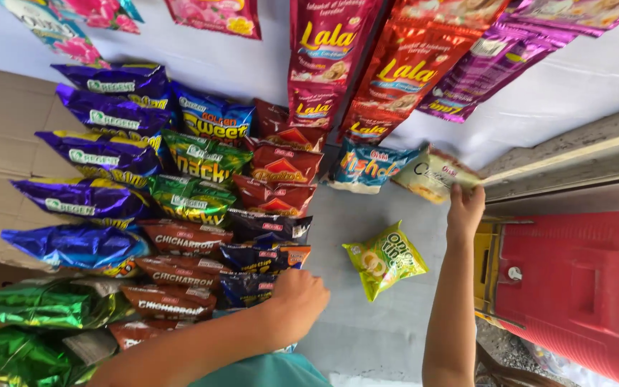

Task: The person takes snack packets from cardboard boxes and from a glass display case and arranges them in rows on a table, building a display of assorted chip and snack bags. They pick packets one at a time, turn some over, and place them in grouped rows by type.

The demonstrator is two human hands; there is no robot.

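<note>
Two hands: both of yours are out over the grey worktop (367, 337), well apart from each other.
Left hand: your left hand (296, 295) is curled into a loose fist, knuckles up, resting at the near end of the columns of snack bags. You can't tell whether anything is pinched inside it.
Nearest to left hand: a dark blue snack bag (246, 288) lies touching the knuckles, with a brown snack bag (170, 304) just beside it to the left.
Right hand: your right hand (465, 210) is stretched toward the far right edge of the worktop, fingers closed on the corner of a cream snack bag (435, 174).
Cream snack bag: it sits tilted at the far right edge, next to the grey ledge (574, 154), held off flat by your grip.
Blue fish-snack bag: this bag (368, 166) lies just left of the cream one, the two touching at their edges.
Yellow-green snack bag: it (385, 259) lies alone on bare worktop between your two forearms, tilted.
Left side: purple bags (102, 154), green bags (195, 179) and red bags (277, 179) overlap in columns running toward the far edge.
Far edge: strips of red and purple sachets (402, 72) hang down over the white backing.
Right of worktop: a red cooler (574, 287) stands beside the right edge.
</note>
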